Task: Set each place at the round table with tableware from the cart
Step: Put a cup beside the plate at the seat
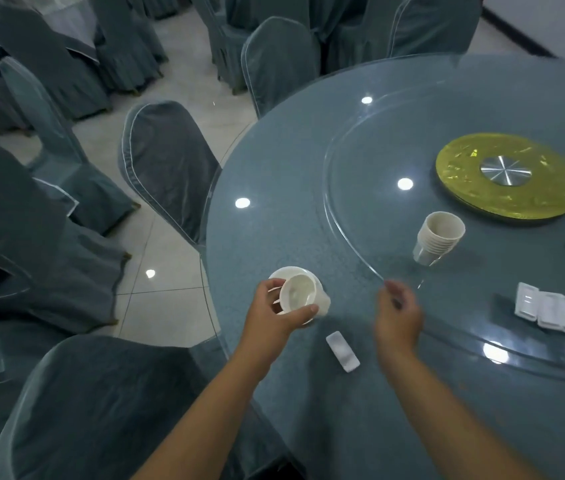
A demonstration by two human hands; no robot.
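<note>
Overhead, glass-topped round table, covered chairs

Round counter with a blue-grey cloth under glass. A white saucer and small white rest lie near the edge; stacked cups and more white rests are on its glass turntable.

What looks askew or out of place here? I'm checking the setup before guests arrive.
The cup stack on the glass turntable leans toward the table edge instead of standing upright. The left hand holds a cup tipped on its side over a saucer. Nothing looks spilled or broken.
</note>
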